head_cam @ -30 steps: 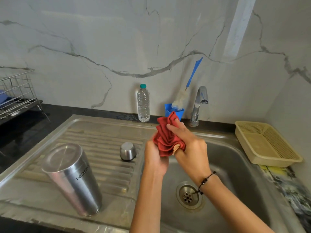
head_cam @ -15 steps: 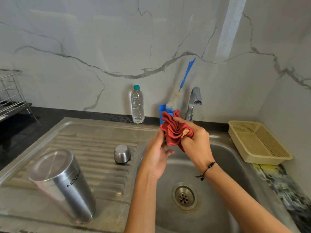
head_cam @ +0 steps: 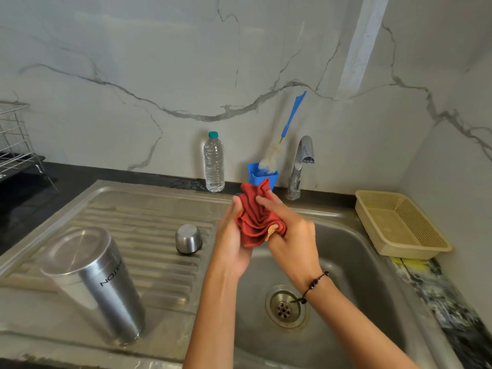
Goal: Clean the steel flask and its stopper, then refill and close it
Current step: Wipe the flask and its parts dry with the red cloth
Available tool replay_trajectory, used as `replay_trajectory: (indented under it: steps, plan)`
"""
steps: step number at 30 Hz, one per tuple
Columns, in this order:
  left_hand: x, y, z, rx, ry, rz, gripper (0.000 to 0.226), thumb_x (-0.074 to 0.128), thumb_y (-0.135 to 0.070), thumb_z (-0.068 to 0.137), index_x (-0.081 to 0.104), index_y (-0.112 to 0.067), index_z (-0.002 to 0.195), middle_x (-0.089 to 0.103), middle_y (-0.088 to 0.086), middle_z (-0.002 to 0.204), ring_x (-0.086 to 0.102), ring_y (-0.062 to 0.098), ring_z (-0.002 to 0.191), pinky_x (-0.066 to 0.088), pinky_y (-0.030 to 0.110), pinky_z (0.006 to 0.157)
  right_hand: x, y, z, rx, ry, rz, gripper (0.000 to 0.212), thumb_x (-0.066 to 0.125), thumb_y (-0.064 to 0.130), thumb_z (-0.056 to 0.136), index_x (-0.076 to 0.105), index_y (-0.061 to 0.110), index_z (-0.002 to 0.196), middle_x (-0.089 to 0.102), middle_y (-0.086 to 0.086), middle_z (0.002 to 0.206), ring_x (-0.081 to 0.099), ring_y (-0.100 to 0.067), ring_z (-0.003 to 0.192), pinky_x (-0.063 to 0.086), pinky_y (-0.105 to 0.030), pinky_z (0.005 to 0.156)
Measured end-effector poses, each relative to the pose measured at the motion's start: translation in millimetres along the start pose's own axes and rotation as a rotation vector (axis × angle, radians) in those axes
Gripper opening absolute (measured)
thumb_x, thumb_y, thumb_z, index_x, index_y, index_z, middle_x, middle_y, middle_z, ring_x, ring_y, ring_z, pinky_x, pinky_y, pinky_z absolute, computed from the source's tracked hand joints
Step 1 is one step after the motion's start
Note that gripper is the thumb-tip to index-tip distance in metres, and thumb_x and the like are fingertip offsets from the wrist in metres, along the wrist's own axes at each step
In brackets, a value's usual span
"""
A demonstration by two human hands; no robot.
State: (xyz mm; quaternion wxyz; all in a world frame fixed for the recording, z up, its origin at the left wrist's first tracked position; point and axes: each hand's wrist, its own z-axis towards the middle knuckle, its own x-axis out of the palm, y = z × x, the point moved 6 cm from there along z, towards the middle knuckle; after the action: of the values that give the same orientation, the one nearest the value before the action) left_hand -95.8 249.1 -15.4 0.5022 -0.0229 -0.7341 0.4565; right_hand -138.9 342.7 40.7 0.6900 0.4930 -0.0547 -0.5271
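Both hands bunch the red cloth (head_cam: 257,218) above the sink (head_cam: 346,262): left hand (head_cam: 231,243) cupping, right hand (head_cam: 290,235) pinching (thorough drying probably helps).

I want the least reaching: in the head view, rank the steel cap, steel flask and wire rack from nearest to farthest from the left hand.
From the left hand:
1. Steel cap, just left, on the drainboard.
2. Steel flask, upside down, front left.
3. Wire rack, far left edge.
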Motion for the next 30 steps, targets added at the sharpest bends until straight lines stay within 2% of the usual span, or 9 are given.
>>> replay_trajectory:
  steps: [6,8,10,14,18,21,24,28,30]
  plan:
    - [-4,1,-2,0.031,0.052,-0.033,0.04,0.042,-0.03,0.094,0.076,-0.009,0.087,0.072,0.011,0.097,0.068,0.021,0.091,0.057,0.029,0.068,-7,-6,2,0.061,-0.029,0.118,0.057,0.05,-0.003,0.07,0.065,0.03,0.115,0.068,0.009,0.111,0.065,-0.005,0.095,0.05,-0.025,0.088]
    - [-6,-2,-3,0.066,0.077,0.019,0.035,0.045,-0.03,0.091,0.069,-0.005,0.099,0.068,0.014,0.102,0.06,0.026,0.097,0.053,0.036,0.078,-9,-12,6,0.111,-0.007,0.185,0.056,0.054,-0.008,0.076,0.065,0.034,0.112,0.07,0.017,0.092,0.066,-0.004,0.088,0.05,-0.027,0.088]
    - [-5,-6,-4,0.09,0.108,0.082,0.036,0.048,-0.03,0.085,0.064,-0.004,0.105,0.068,0.013,0.101,0.06,0.025,0.094,0.048,0.038,0.081,-10,-19,10,0.154,0.023,0.258,0.051,0.057,-0.006,0.081,0.065,0.034,0.111,0.069,0.021,0.095,0.063,0.002,0.099,0.048,-0.026,0.095]
    - [-5,-3,-1,0.092,0.103,0.065,0.034,0.049,-0.03,0.083,0.063,-0.006,0.103,0.071,0.009,0.091,0.063,0.021,0.082,0.045,0.037,0.076,-11,-29,22,0.212,0.086,0.374,0.039,0.054,-0.007,0.086,0.069,0.021,0.109,0.071,0.003,0.105,0.063,-0.008,0.106,0.048,-0.034,0.098]
    - [-6,7,1,0.055,-0.017,-0.047,0.037,0.049,-0.037,0.082,0.063,-0.009,0.101,0.069,0.008,0.084,0.06,0.018,0.068,0.04,0.03,0.069,-19,-30,35,0.35,-0.046,0.799,0.046,0.038,-0.025,0.083,0.065,0.004,0.105,0.073,-0.002,0.095,0.068,-0.019,0.096,0.055,-0.032,0.083]
    - [-3,6,3,0.064,-0.03,-0.062,0.04,0.047,-0.034,0.085,0.061,-0.006,0.11,0.068,0.011,0.102,0.063,0.019,0.089,0.051,0.028,0.075,-29,-15,36,0.158,0.02,0.495,0.045,0.047,-0.017,0.084,0.067,0.014,0.109,0.07,0.0,0.106,0.064,-0.013,0.106,0.049,-0.037,0.095]
    - [4,5,0,0.08,0.054,0.024,0.031,0.044,-0.014,0.09,0.072,-0.01,0.104,0.069,0.012,0.11,0.066,0.018,0.098,0.056,0.027,0.075,-21,1,23,-0.067,0.104,0.066,0.055,0.054,-0.016,0.075,0.067,0.02,0.114,0.064,0.001,0.12,0.052,0.002,0.115,0.041,-0.02,0.102]
    - [-1,4,-5,0.035,0.067,0.028,0.035,0.043,-0.029,0.091,0.069,-0.009,0.104,0.073,0.008,0.096,0.07,0.016,0.088,0.057,0.027,0.067,-15,2,15,-0.152,0.104,0.01,0.059,0.054,-0.016,0.07,0.066,0.02,0.115,0.06,-0.004,0.126,0.044,0.005,0.12,0.038,-0.016,0.103]
    - [-4,1,-7,0.039,0.02,0.021,0.046,0.048,-0.035,0.085,0.062,-0.005,0.118,0.07,0.012,0.107,0.066,0.022,0.099,0.055,0.035,0.082,-15,0,14,-0.12,0.112,0.022,0.06,0.053,-0.018,0.069,0.067,0.019,0.114,0.061,-0.004,0.123,0.045,0.003,0.121,0.039,-0.018,0.103]
